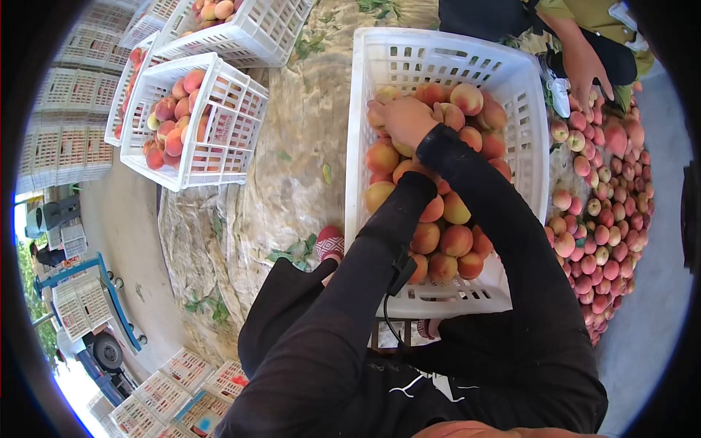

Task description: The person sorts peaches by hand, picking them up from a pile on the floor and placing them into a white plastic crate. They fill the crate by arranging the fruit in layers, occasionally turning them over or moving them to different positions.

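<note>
A white plastic crate (pixel 537 182) stands before me, holding several layers of red and yellow peaches (pixel 456 239). My right hand (pixel 407 123) reaches into its far left part, with bent fingers on a peach (pixel 377 117) by the crate wall. The fingertips are partly hidden. Beneath the right wrist my left hand (pixel 425 172) is mostly covered, among the peaches in the middle. Its fingers do not show. Long black sleeves cover both my arms, which cross near the wrists.
Loose peaches (pixel 602 233) lie heaped right of the crate, where another person's hand (pixel 582 67) reaches down. At left stand white crates of peaches (pixel 223 124) on a stained ground sheet (pixel 292 153) with leaves. Stacked crates (pixel 69 131) and a blue cart (pixel 109 292) are farther left.
</note>
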`<state>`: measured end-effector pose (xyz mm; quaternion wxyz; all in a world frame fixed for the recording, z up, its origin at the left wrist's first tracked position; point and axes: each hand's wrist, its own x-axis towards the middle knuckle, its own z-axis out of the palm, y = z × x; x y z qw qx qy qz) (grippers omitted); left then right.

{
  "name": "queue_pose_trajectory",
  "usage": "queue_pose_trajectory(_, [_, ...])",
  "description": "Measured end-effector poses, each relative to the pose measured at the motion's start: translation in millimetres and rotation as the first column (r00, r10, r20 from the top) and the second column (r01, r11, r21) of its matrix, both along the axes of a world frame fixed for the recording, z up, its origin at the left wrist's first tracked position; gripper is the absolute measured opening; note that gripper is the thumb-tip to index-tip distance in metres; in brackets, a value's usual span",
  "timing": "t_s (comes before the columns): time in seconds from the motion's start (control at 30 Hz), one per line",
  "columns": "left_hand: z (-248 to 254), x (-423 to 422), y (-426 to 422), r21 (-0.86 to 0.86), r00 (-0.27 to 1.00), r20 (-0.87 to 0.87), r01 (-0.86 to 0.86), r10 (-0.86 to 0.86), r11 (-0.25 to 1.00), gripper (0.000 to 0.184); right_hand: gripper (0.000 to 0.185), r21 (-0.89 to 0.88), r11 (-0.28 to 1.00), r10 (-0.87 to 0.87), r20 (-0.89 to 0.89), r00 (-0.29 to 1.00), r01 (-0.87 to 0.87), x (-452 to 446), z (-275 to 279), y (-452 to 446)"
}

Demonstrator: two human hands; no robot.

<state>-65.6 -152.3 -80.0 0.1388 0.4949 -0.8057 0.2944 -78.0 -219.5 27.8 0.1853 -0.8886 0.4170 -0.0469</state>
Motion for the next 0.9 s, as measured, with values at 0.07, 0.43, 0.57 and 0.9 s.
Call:
queue_pose_trajectory(0.07, [4.6,19.0,17.9,0.033,0.999,-0.006,0.031,-0.031,0.999,0.052,0.031,0.105,0.99,-0.101,0.038,0.994,0.096,2.8,10.5,4.1])
queue_pose_trajectory(0.43, [29.6,20.8,6.0,0.161,0.98,-0.044,0.198,-0.193,0.967,0.054,0.045,0.227,0.974,0.012,0.071,0.997,-0.028,8.1,-8.9,-3.6])
queue_pose_trajectory(0.57, [34.3,20.2,14.9,0.23,0.977,-0.063,0.211,-0.202,0.95,0.055,0.056,0.613,0.79,-0.501,0.617,0.607,0.029,-7.6,-26.2,2.1])
queue_pose_trajectory(0.9, [50.7,4.2,-2.7,0.531,0.993,-0.118,0.049,0.017,0.846,0.068,0.037,0.84,0.539,-0.838,0.542,-0.068,0.057,-94.7,-4.8,51.3])
